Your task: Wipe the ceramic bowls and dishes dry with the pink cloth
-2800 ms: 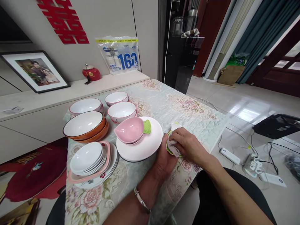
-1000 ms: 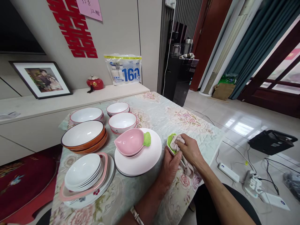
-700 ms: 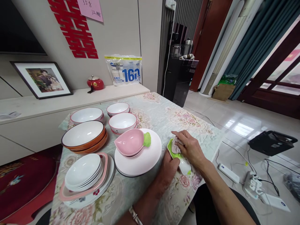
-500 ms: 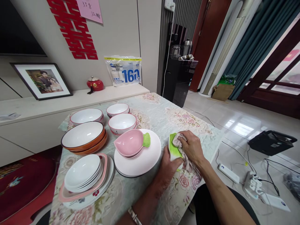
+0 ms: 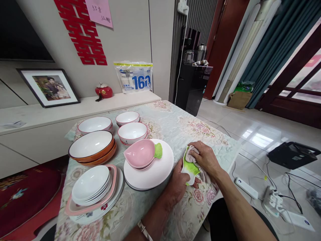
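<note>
Near the table's right edge, my left hand (image 5: 179,182) grips a small green and white dish (image 5: 188,171) shaped like a cabbage leaf, thumb over its near end. My right hand (image 5: 206,157) is closed on a greyish-pink cloth (image 5: 194,154) and presses it against the dish's green far end; the cloth's loose end hangs down past the dish. Left of my hands, two nested pink bowls (image 5: 140,153) with a green leaf-shaped handle sit on stacked white plates (image 5: 163,170).
Farther left stand stacked orange bowls (image 5: 91,147), red-rimmed white bowls (image 5: 132,132) and small white dishes (image 5: 90,184) on a pink-edged tray (image 5: 69,209). A flowered cloth covers the table (image 5: 173,117). Power strips (image 5: 247,188) and cables lie on the floor at right.
The dish has turned in my left hand, showing more of its white near end. My right hand and the cloth stay at its far end. The whole view has shifted slightly.
</note>
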A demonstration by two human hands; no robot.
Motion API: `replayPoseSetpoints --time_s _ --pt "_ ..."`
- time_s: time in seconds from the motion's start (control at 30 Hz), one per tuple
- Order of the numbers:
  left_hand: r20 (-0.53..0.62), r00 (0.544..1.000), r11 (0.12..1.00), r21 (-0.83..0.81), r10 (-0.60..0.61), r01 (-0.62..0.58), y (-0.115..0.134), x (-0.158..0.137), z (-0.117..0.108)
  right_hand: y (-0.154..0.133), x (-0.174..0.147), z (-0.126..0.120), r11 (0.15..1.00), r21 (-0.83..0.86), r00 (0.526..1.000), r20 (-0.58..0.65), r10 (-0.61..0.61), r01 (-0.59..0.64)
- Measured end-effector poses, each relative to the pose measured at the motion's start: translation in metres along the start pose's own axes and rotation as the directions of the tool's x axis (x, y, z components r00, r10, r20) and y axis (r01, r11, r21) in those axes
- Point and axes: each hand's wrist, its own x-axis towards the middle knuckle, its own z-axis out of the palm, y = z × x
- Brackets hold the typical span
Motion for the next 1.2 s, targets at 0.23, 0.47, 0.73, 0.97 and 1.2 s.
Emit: replayPoseSetpoints --time_s 0.23,0.47,0.73,0.97,1.2 --pt "0.042 0.998 0.999 -0.029 -0.036 0.037 -0.001 -0.001 -0.003 0.003 -0.001 -0.004 0.988 0.109 0.990 -0.079 0.118 -0.109" --pt "0.067 0.997 0.998 -0.038 -0.037 0.040 0.003 -0.005 -0.001 0.001 -0.002 0.001 0.978 0.200 0.998 0.007 0.060 -0.061" --pt "0.157 0.964 0.935 -0.252 -0.216 0.251 0.010 -0.002 -0.002 0.010 -0.001 0.009 0.904 0.396 0.949 -0.190 0.253 -0.162" --pt "0.124 0.953 0.892 -0.335 -0.277 0.303 0.007 0.001 -0.008 0.007 -0.002 -0.008 0.776 0.583 0.958 0.013 0.286 -0.240" --pt "0.083 0.991 0.940 -0.315 -0.109 0.130 0.006 -0.002 -0.008 0.006 -0.001 -0.019 0.438 0.841 0.919 0.158 0.363 -0.317"
